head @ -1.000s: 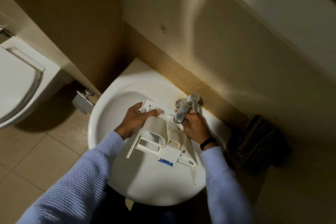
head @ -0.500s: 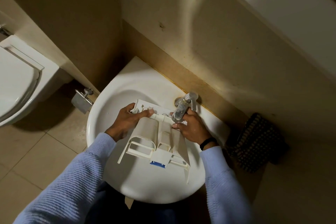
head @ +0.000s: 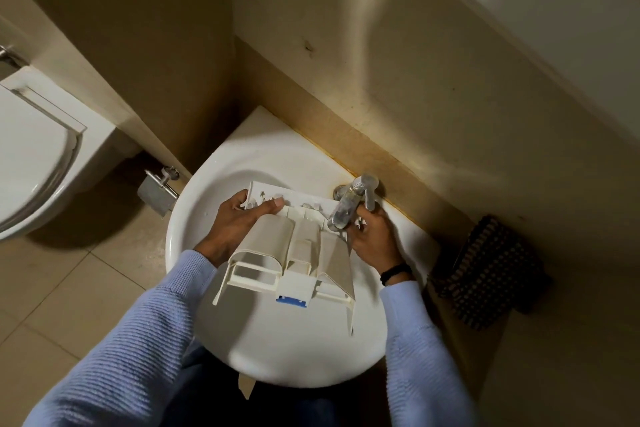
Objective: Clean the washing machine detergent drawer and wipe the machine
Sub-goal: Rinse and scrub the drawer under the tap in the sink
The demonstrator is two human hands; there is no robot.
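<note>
White plastic detergent drawer hangs tilted over the sink, the left hand with its fingers clamped on the far left corner. A chrome tap overhangs the drawer's right end and hides the right hand's fingers, so I cannot tell their grip. A toilet is cut off at left.

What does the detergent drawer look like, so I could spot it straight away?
Find the round white sink against the wall. Over its basin, by the metal tap, the left hand grips the detergent drawer: a cream plastic tray with three long sections. Its small blue tab at the near end sets it apart.
</note>
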